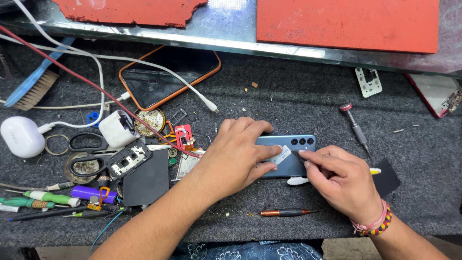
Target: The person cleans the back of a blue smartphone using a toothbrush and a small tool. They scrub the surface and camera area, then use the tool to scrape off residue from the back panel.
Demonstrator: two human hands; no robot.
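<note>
A blue-grey smartphone (293,142) lies face down on the dark felt mat (298,91), its three camera lenses toward the right. My left hand (238,154) rests flat on the phone's left part and pins it down. My right hand (339,178) pinches at the phone's back near a small white sticker (281,155), fingertips touching the cover. A white and yellow tool (297,181) lies partly under my right hand.
Around are a screwdriver (355,127), a copper-tipped pen tool (286,212), a phone in an orange case (168,74), scissors (89,154), a white charger (118,129) with cables, an earbud case (20,137), a brush (31,86), red pads (346,21) and a metal bracket (368,81).
</note>
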